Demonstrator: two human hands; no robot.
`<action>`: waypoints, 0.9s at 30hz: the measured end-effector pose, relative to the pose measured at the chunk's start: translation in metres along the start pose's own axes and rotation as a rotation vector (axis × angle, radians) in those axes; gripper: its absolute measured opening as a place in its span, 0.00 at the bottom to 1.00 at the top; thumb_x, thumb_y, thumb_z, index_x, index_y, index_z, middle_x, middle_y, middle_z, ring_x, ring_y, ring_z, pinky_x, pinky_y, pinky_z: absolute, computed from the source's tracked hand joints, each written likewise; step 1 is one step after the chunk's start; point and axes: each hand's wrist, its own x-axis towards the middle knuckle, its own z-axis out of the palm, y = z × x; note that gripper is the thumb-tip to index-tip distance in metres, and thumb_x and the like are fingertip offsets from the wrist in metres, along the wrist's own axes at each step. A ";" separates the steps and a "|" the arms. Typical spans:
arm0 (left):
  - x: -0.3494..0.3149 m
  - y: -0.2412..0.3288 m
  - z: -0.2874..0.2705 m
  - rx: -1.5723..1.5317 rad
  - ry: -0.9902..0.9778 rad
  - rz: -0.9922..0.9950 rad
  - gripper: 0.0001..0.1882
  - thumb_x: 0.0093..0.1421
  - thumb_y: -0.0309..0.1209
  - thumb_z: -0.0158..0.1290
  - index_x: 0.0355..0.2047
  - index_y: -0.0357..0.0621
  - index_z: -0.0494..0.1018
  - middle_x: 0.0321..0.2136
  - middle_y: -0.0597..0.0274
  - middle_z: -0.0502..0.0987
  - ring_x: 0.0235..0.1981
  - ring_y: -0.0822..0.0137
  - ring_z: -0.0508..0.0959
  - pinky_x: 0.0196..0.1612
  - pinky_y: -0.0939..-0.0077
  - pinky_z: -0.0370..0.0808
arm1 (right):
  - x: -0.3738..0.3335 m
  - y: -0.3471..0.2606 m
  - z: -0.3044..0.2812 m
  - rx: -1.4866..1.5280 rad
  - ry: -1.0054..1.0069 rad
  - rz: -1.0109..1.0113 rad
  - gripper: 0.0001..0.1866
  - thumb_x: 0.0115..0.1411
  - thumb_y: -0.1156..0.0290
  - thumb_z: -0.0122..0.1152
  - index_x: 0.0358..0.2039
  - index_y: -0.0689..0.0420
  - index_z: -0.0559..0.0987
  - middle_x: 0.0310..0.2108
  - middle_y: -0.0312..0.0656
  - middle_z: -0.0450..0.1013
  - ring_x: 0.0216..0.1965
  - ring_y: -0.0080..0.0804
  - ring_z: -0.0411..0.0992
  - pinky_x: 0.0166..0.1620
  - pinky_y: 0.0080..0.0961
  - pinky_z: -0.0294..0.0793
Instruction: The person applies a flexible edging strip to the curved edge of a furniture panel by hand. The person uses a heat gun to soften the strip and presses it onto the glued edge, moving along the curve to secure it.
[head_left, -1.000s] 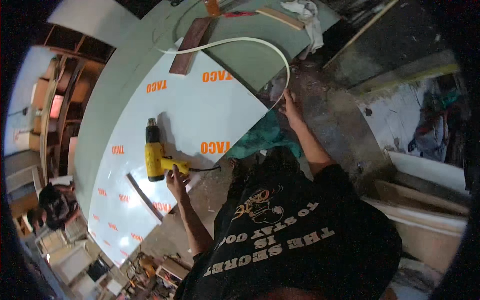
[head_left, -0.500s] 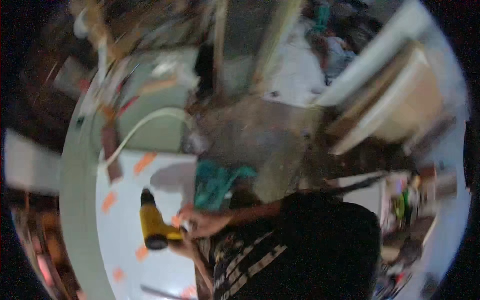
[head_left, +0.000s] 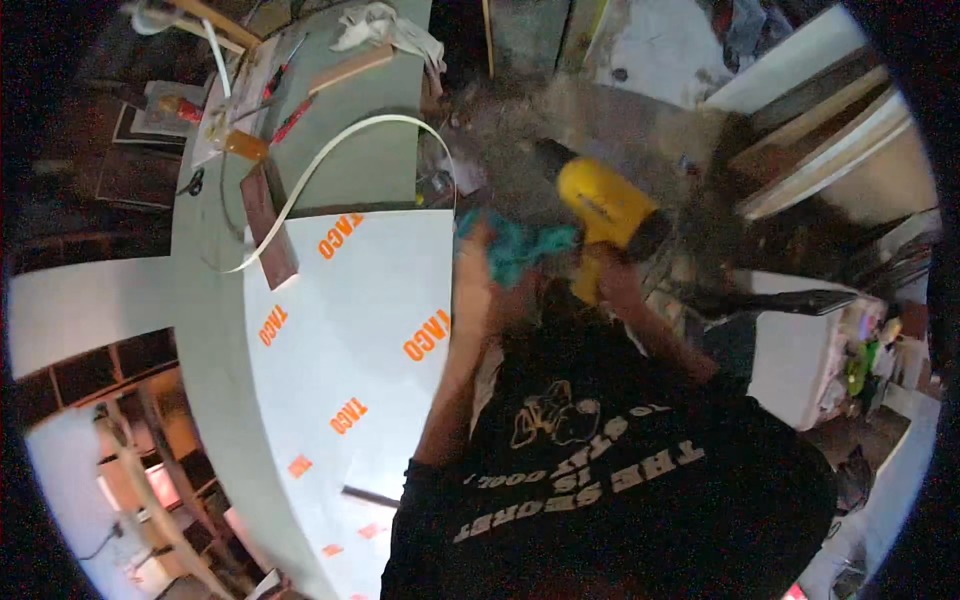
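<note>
A yellow heat gun (head_left: 605,203) with a black nozzle points away and to the left, right of the white board. My right hand (head_left: 618,278) is closed around its handle. By the board's right edge is my left hand (head_left: 477,247), its fingers too blurred to read. The white board (head_left: 390,270) with orange print lies flat on a grey-green worktop (head_left: 215,330). A thin cream edging strip (head_left: 330,150) arches over the board's far end and comes down near my left hand. A brown wood block (head_left: 270,228) lies across the board's far left corner.
Teal cloth-like material (head_left: 515,250) lies below and behind my hands. On the worktop's far part are a white rag (head_left: 390,35), a wood strip (head_left: 350,70) and scissors (head_left: 193,182). Boards (head_left: 830,150) lean at the far right. A dark narrow piece (head_left: 370,496) rests on the white board.
The heat gun has moved right, from over the board to beyond its right side. My left hand now shows at the board's edge. The view has shifted and sharpened.
</note>
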 end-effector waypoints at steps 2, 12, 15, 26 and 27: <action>0.020 -0.069 -0.022 -0.030 0.150 -0.095 0.35 0.51 0.33 0.63 0.57 0.35 0.63 0.47 0.47 0.69 0.47 0.54 0.71 0.47 0.65 0.71 | 0.000 0.045 -0.021 0.174 -0.019 0.142 0.18 0.67 0.58 0.51 0.51 0.56 0.70 0.39 0.43 0.72 0.41 0.38 0.72 0.44 0.36 0.72; 0.177 -0.164 -0.028 0.447 -0.689 -0.425 0.24 0.58 0.46 0.57 0.42 0.35 0.75 0.27 0.55 0.78 0.30 0.64 0.78 0.38 0.75 0.74 | 0.005 0.115 0.014 0.246 -0.652 0.363 0.18 0.63 0.56 0.57 0.49 0.52 0.74 0.35 0.39 0.76 0.34 0.30 0.75 0.38 0.28 0.76; 0.201 -0.162 -0.016 0.486 -0.782 -0.552 0.24 0.59 0.48 0.56 0.38 0.35 0.77 0.24 0.56 0.78 0.26 0.66 0.77 0.33 0.75 0.73 | 0.011 0.138 0.035 0.197 -0.746 0.426 0.23 0.62 0.48 0.55 0.52 0.48 0.74 0.40 0.41 0.77 0.41 0.33 0.76 0.44 0.30 0.76; 0.211 -0.137 -0.002 0.660 -0.830 -0.528 0.27 0.58 0.53 0.55 0.30 0.35 0.75 0.22 0.59 0.76 0.22 0.72 0.74 0.27 0.73 0.70 | 0.037 0.128 0.063 0.556 -0.604 0.485 0.15 0.62 0.62 0.61 0.42 0.59 0.76 0.28 0.38 0.74 0.27 0.23 0.72 0.30 0.24 0.74; 0.212 -0.139 -0.001 0.647 -0.832 -0.513 0.27 0.58 0.53 0.55 0.30 0.35 0.75 0.21 0.59 0.76 0.22 0.72 0.74 0.27 0.72 0.70 | 0.031 0.144 0.067 0.607 -0.526 0.437 0.15 0.61 0.62 0.61 0.42 0.59 0.76 0.28 0.38 0.74 0.27 0.23 0.73 0.30 0.24 0.74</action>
